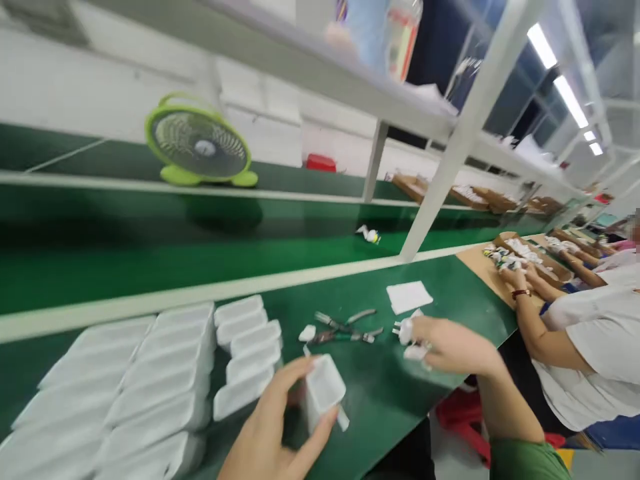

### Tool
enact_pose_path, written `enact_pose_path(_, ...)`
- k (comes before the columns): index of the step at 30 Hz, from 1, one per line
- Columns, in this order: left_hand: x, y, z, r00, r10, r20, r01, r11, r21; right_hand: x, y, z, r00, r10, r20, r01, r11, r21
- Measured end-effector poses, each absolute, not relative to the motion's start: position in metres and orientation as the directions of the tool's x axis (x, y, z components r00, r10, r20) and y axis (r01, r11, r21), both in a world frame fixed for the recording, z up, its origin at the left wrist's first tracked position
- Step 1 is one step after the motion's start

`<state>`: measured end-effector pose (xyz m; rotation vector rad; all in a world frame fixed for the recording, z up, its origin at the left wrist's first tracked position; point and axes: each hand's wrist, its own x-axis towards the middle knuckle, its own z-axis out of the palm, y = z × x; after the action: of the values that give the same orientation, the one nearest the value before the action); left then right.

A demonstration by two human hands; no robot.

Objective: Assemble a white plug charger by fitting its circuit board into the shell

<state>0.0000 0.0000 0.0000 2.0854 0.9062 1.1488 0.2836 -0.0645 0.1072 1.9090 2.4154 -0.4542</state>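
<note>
In the head view my left hand (280, 427) is closed around a small white box (325, 385), thumb on one side and fingers on the other. A white strip sticks out beside its lower edge. Further right, my right hand (450, 343) grips a white plug (406, 330) with short prongs pointing left. Another white piece (416, 352) shows under those fingers, partly hidden. Between and behind the hands, pliers (345, 328) lie on the green bench, with a small white part (307, 333) at their left end.
White boxes (150, 373) stand in rows at the left, with a shorter row (250, 347) beside them. A white card (409, 296) lies behind my right hand. A green fan (203, 143) stands at the back. A metal post (450, 167) rises ahead; co-workers (590, 333) sit at the right.
</note>
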Motion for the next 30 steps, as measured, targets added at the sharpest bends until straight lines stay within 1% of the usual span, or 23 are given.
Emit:
enact_pose_path(1, -0.002, -0.004, 0.001, 0.415, 0.766, 0.491, 0.29, -0.623, 0.727, 0.288, -0.07, 0.108, -0.22, 0.958, -0.185, 0.959, 0.178, -0.219)
enact_pose_path(2, -0.005, -0.007, 0.003, 0.465, 0.755, 0.462, 0.313, -0.628, 0.712, 0.294, -0.074, 0.106, -0.159, 0.976, -0.15, 0.968, 0.125, -0.216)
enact_pose_path(3, -0.007, -0.01, 0.003, 0.471, 0.738, 0.483, 0.329, -0.655, 0.681, 0.3, -0.078, 0.103, -0.054, 0.994, -0.092, 0.985, 0.037, -0.17)
enact_pose_path(5, -0.011, -0.014, 0.004, 0.494, 0.724, 0.483, 0.365, -0.676, 0.64, 0.307, -0.083, 0.088, 0.08, 0.995, -0.067, 0.997, -0.079, 0.006)
enact_pose_path(7, -0.013, -0.018, 0.002, 0.508, 0.716, 0.479, 0.382, -0.686, 0.62, 0.307, -0.083, 0.069, 0.143, 0.987, -0.078, 0.977, -0.129, 0.169)
enact_pose_path(8, -0.014, -0.019, 0.0, 0.519, 0.71, 0.475, 0.38, -0.69, 0.616, 0.305, -0.081, 0.059, 0.163, 0.983, -0.082, 0.965, -0.142, 0.22)
enact_pose_path(11, -0.014, -0.021, -0.007, 0.548, 0.677, 0.492, 0.332, -0.715, 0.615, 0.301, -0.074, 0.039, 0.229, 0.973, -0.035, 0.937, -0.21, 0.279)
enact_pose_path(15, -0.019, -0.014, -0.017, 0.609, 0.566, 0.556, 0.177, -0.78, 0.6, 0.31, -0.067, 0.029, 0.294, 0.955, 0.024, 0.88, -0.281, 0.382)
enact_pose_path(17, -0.024, -0.009, -0.02, 0.641, 0.529, 0.556, 0.119, -0.784, 0.609, 0.315, -0.065, 0.025, 0.294, 0.956, 0.021, 0.876, -0.279, 0.393)
enact_pose_path(18, -0.026, -0.007, -0.02, 0.649, 0.532, 0.544, 0.111, -0.773, 0.624, 0.316, -0.064, 0.023, 0.29, 0.957, 0.014, 0.883, -0.273, 0.381)
enact_pose_path(20, -0.03, -0.004, -0.02, 0.656, 0.56, 0.506, 0.124, -0.741, 0.66, 0.318, -0.061, 0.021, 0.309, 0.951, 0.001, 0.895, -0.291, 0.337)
enact_pose_path(24, -0.032, 0.0, -0.019, 0.68, 0.619, 0.393, 0.197, -0.671, 0.715, 0.332, -0.056, 0.024, 0.357, 0.933, -0.042, 0.92, -0.344, 0.187)
enact_pose_path(25, -0.032, 0.001, -0.019, 0.682, 0.631, 0.369, 0.217, -0.657, 0.722, 0.336, -0.056, 0.027, 0.354, 0.934, -0.053, 0.928, -0.344, 0.144)
enact_pose_path(26, -0.031, 0.002, -0.018, 0.683, 0.643, 0.346, 0.237, -0.643, 0.728, 0.34, -0.057, 0.029, 0.35, 0.935, -0.052, 0.935, -0.346, 0.07)
enact_pose_path(27, -0.031, 0.003, -0.017, 0.684, 0.651, 0.328, 0.252, -0.633, 0.732, 0.342, -0.059, 0.031, 0.355, 0.934, -0.03, 0.933, -0.356, -0.056)
enact_pose_path(28, -0.03, 0.003, -0.017, 0.687, 0.655, 0.315, 0.262, -0.628, 0.733, 0.341, -0.061, 0.032, 0.379, 0.925, 0.025, 0.9, -0.363, -0.243)
enact_pose_path(29, -0.03, 0.003, -0.016, 0.693, 0.652, 0.308, 0.265, -0.627, 0.733, 0.335, -0.062, 0.032, 0.425, 0.9, 0.098, 0.812, -0.331, -0.481)
enact_pose_path(30, -0.029, 0.003, -0.015, 0.699, 0.644, 0.311, 0.254, -0.63, 0.733, 0.326, -0.063, 0.03, 0.492, 0.853, 0.174, 0.669, -0.243, -0.703)
